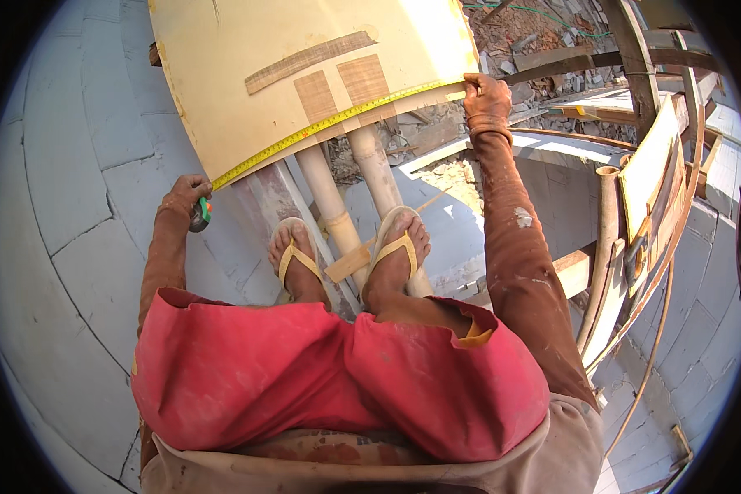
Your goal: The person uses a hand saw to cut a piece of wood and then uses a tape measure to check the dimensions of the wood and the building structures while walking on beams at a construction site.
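A yellow tape measure is stretched across the near edge of a pale plywood sheet. At the sheet's left corner my left hand is closed round the tape's dark and green case. My right hand pinches the tape's far end at the right corner of the sheet, fingers bent over the edge. The blade lies along the wood between both hands. On the sheet are a long brown wood-grain strip and two shorter brown patches, crossed at their lower part by the tape.
My sandalled feet stand on a plank and round poles. A grey block wall rises on the left. At right stand timber posts, a bamboo pole and a board. Rubble lies below, beyond the sheet.
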